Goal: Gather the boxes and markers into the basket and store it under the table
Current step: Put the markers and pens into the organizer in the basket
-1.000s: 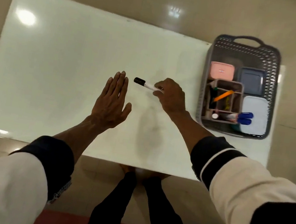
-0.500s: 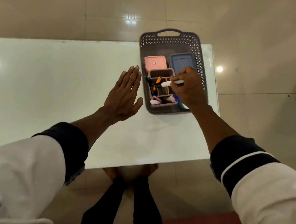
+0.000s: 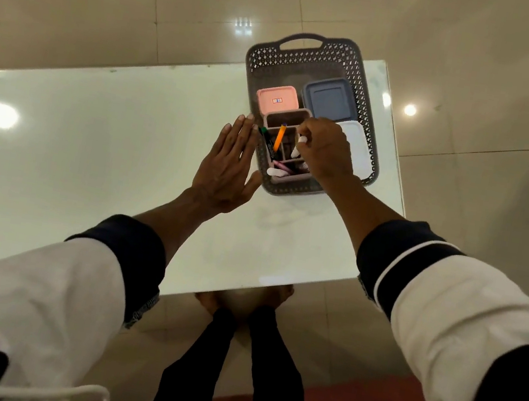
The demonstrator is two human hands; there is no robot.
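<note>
Basket (image 3: 371, 89) sits at the bench's (image 3: 92, 138) right end, holding boxes. Right hand (image 3: 325, 149) pinches a white marker (image 3: 301, 140) (mostly hidden) over the organizer (image 3: 287, 115); left hand (image 3: 228, 167), fingers straight, lies beside it.

Basket (image 3: 371, 89): grey, perforated walls, looped handle at 12 o'clock; sits at the table's right end. Contents: pink-lidded box (image 3: 277, 99) at 11 o'clock; blue-lidded box (image 3: 328, 97) at 1 o'clock; white-lidded box (image 3: 358, 146) at 4 o'clock; pink divided organizer (image 3: 290, 116) at centre-left holding orange marker (image 3: 279, 138), green-capped marker (image 3: 267, 142), white marker (image 3: 301, 141).
</note>
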